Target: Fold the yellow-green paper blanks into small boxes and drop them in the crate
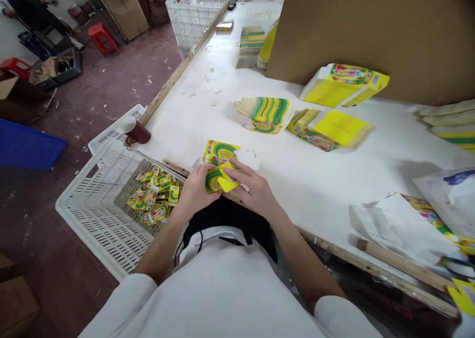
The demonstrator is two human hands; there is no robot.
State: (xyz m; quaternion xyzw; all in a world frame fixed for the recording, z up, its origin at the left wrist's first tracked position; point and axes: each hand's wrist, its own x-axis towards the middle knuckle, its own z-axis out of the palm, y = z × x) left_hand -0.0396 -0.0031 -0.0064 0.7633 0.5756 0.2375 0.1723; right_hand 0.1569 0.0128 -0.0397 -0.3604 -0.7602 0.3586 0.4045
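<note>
Between my two hands, over the table's front edge, is a small yellow and green printed carton [214,180] with a yellow flap standing out at its right end. My left hand [197,189] is closed around its left side. My right hand [256,185] grips the right end by the flap, fingers bent over it. Just beyond my fingers another printed carton [218,151] lies flat on the table, its white flap [249,159] reaching to the right. Down to my left, a white plastic crate [89,204] holds a heap of small folded cartons [154,194].
Stacks of flat cartons [265,113] and yellow carton bundles [345,85] lie farther back on the white table [193,105], before a large cardboard sheet [371,36]. A dark red cup [140,131] stands at the left edge. A wooden stick [404,264] lies right. One person works far left.
</note>
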